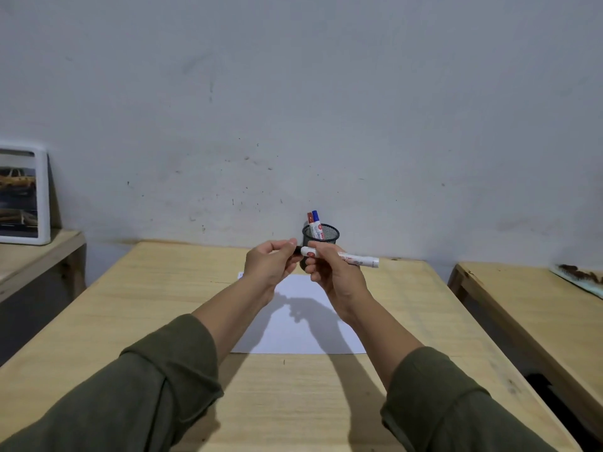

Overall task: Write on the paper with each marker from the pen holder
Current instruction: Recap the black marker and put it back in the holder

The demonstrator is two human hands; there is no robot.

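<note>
My right hand (pixel 336 275) grips a white marker (pixel 355 258) held level above the table, its tail pointing right. My left hand (pixel 270 261) pinches the marker's black cap (pixel 297 249) at its left end. Behind the hands stands a black mesh pen holder (pixel 323 233) with a red-capped marker (pixel 309 217) and a blue-capped marker (pixel 315 218) upright in it. A white sheet of paper (pixel 303 331) lies flat on the wooden table (pixel 163 321) below my hands, with their shadow across it.
A grey wall rises right behind the table. A framed picture (pixel 24 197) leans on a lower wooden bench at the left. Another wooden table (pixel 538 308) stands to the right across a narrow gap.
</note>
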